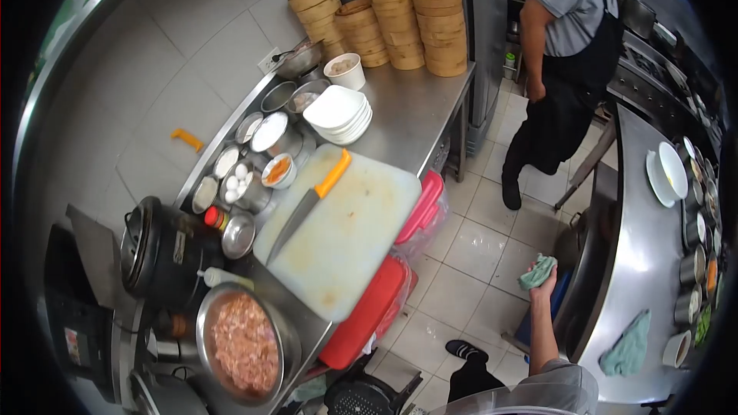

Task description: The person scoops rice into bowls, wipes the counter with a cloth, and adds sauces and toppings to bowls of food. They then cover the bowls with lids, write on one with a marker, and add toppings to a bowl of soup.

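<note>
My right hand [544,286] is closed around a crumpled green cloth [538,271], held out over the tiled floor beside the right-hand steel counter. My left hand is out of the picture. A second green cloth [626,344] lies on that counter, to the right of my forearm. On the left counter, a knife with an orange handle [334,174] rests across a white cutting board [361,223], apart from my hand. A large steel bowl of raw chopped meat [244,342] stands near the board's lower left corner.
Bamboo steamers [440,31] stand stacked behind white plates [338,114]. A bowl of eggs [242,183] sits among small containers by the wall. A co-worker in a black apron [573,77] stands in the aisle. Red lids [369,311] jut out below the left counter.
</note>
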Demonstrator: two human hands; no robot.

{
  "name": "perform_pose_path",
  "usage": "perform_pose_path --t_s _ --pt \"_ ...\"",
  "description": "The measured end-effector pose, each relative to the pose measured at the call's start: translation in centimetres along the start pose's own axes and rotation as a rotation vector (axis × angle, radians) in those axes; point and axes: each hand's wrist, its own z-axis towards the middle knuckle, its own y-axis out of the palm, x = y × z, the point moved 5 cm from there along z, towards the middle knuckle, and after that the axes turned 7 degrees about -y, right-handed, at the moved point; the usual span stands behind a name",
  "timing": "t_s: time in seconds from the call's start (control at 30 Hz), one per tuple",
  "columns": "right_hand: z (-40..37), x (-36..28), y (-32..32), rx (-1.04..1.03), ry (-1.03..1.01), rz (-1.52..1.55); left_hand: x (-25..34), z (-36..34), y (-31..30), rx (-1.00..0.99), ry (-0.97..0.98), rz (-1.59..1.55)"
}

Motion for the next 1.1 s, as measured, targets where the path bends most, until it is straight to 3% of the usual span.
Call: perform_pose_path --t_s 0.03,0.1,0.2,0.23,0.27,0.33,0.43,0.47,0.5,0.57,0.63,0.7,0.73,0.77,0.8,0.87,1.1 --pt "4.9 1.6 -1.3 0.044 -0.049 0.07 0.6 0.9 1.0 -0.003 0.0 0.008" --pt "3.3 4.7 12.7 0.423 0.11 -0.136 1.4 2.4 2.8 -0.005 -0.002 0.027" --pt "20.8 22.2 25.1 -0.187 -0.057 -0.403 1.9 4.1 5.1 -0.013 0.0 0.052" --pt "27.0 28.6 28.1 -0.001 -0.058 -0.408 1.9 4.6 5.7 -0.016 0.004 0.06" --pt "24.9 29.3 32.5 0.083 0.008 -0.448 2.0 4.9 6.0 -0.015 0.013 0.073" --pt "23.7 31.1 36.1 0.042 0.045 -0.429 2.0 5.0 6.4 -0.015 0.011 0.085" --pt "20.3 28.1 31.3 -0.283 0.154 -0.041 2.3 4.4 6.2 -0.021 -0.002 0.08" --pt "16.9 25.5 29.8 -0.344 0.15 0.06 2.6 4.3 6.1 -0.027 0.002 0.081" --pt "16.5 25.1 25.4 -0.295 0.293 0.085 2.9 4.2 6.0 -0.038 0.009 0.089" --pt "10.1 20.7 19.3 -0.357 0.399 0.025 3.6 4.0 6.2 -0.079 0.038 0.119" --pt "3.3 17.7 12.0 -0.259 0.5 -0.023 4.0 3.3 6.2 -0.121 0.063 0.162" --pt "-3.1 16.9 4.0 -0.196 0.596 -0.086 3.9 1.9 5.8 -0.149 0.09 0.186" --pt "-6.5 17.1 0.0 -0.323 0.653 -0.246 3.7 1.1 5.3 -0.159 0.101 0.193" --pt "-9.8 18.4 -4.7 -0.302 0.814 -0.351 3.5 0.1 4.7 -0.165 0.111 0.2" --pt "-11.4 22.1 -11.7 -0.832 0.751 -0.703 3.0 -1.0 3.9 -0.168 0.119 0.205" --pt "-19.4 19.8 -13.1 -0.518 1.055 -0.79 1.7 -3.5 2.1 -0.173 0.138 0.208" --pt "-39.0 15.0 -9.4 -0.906 1.077 -0.977 -8.1 -14.9 -5.0 -0.229 0.207 0.229"
